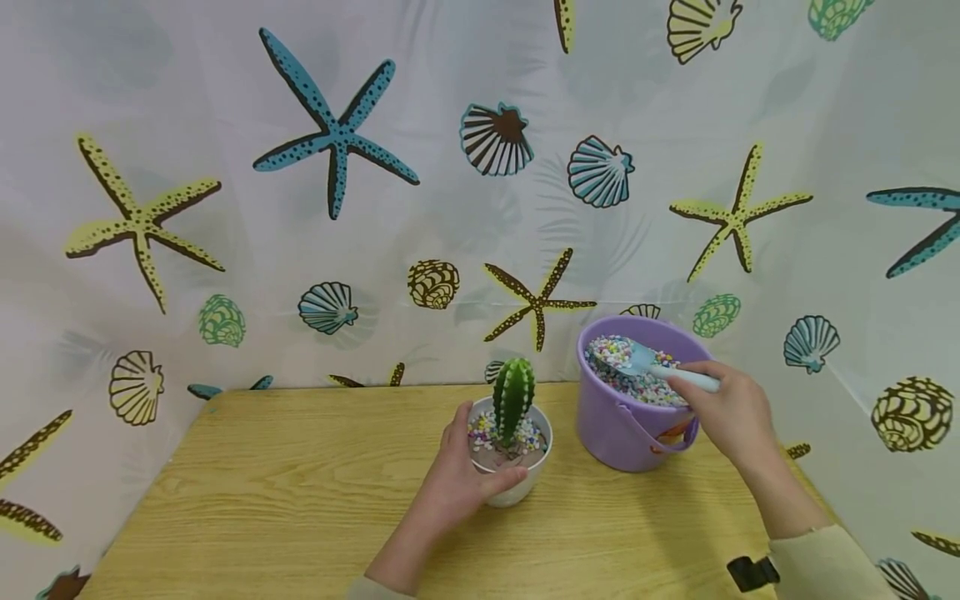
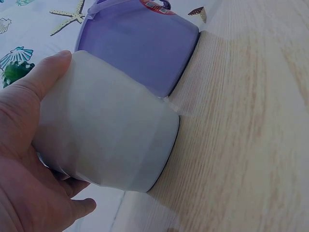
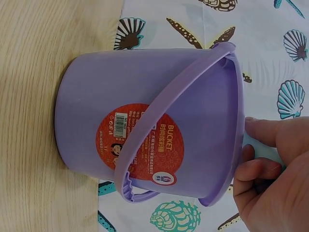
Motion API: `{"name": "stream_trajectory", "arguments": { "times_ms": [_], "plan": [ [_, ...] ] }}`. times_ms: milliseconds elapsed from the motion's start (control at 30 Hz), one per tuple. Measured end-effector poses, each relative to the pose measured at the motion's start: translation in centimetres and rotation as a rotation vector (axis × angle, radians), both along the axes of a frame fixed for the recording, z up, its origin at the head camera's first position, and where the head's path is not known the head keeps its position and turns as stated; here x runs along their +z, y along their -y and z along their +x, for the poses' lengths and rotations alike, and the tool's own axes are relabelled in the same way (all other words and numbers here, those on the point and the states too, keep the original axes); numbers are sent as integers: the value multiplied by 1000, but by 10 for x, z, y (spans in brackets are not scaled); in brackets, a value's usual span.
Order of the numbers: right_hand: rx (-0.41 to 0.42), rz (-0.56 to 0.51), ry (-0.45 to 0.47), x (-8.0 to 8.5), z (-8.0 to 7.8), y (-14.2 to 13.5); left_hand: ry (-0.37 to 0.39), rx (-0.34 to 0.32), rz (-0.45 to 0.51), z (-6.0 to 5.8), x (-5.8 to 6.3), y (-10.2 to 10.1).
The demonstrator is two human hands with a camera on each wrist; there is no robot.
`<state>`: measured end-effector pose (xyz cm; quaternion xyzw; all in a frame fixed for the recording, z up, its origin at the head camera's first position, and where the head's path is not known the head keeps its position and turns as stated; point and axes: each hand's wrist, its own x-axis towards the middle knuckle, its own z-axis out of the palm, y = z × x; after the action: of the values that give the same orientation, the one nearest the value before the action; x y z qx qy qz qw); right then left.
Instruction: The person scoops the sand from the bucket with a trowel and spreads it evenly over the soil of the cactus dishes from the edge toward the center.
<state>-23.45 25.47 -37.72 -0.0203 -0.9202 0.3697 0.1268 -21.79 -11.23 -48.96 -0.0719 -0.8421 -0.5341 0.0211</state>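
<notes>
Left hand [image 1: 461, 477] grasps a white pot [image 1: 513, 495] on a wooden table [image 1: 300, 483]; inside, a green cactus [image 1: 513, 402] stands upright, multicoloured granules [image 1: 483, 428] covering part of the surface. The right hand [image 1: 731, 408] grips a light-blue scoop [image 1: 642, 358], heaped with granules, at the mouth of a granule-filled purple bucket [image 1: 609, 427] beside the pot. Behind hangs a sea-patterned cloth [image 1: 457, 217].

Reads "BUCKET" in capitals on the round red sticker [image 3: 161, 145] of the purple bucket [image 3: 130, 82], with Chinese characters "时尚炫彩桶" beside it. Continues in smaller Chinese lines, including a web address beginning "www" and cut off by the handle [image 3: 154, 112]. Also carries a barcode [image 3: 120, 125] with digits too small to make out and a white oval logo [image 3: 164, 178].
</notes>
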Motion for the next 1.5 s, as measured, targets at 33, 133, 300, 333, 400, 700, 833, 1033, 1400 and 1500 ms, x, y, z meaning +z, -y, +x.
{"name": "stream_trajectory", "arguments": {
  "times_ms": [33,133,300,333,400,700,833,1033,1400,1500],
  "plan": [
    [-2,-2,0,0,1,0,0,0,0,0,0,0],
    [-9,-9,-2,0,4,0,1,-1,2,0,0,0],
    [-23,-10,-26,-2,9,-1,1,-1,1,-1,-1,0],
    [-24,-13,-31,-3,10,-1,1,-1,1,-1,-1,1],
    [-24,-16,-43,-4,11,-2,-2,-1,0,-1,-1,1],
    [-45,-43,-67,-6,18,-4,-11,-3,-5,0,0,0],
    [-49,-50,-77,-7,20,-6,-10,-3,-5,0,0,0],
    [-51,-61,-75,-9,22,-7,-9,-1,-4,0,0,0],
    [-72,-65,-62,-3,30,-7,0,0,-6,0,0,0],
    [-69,-72,-62,0,33,-6,-7,-6,-3,0,0,0]
  ]
}}
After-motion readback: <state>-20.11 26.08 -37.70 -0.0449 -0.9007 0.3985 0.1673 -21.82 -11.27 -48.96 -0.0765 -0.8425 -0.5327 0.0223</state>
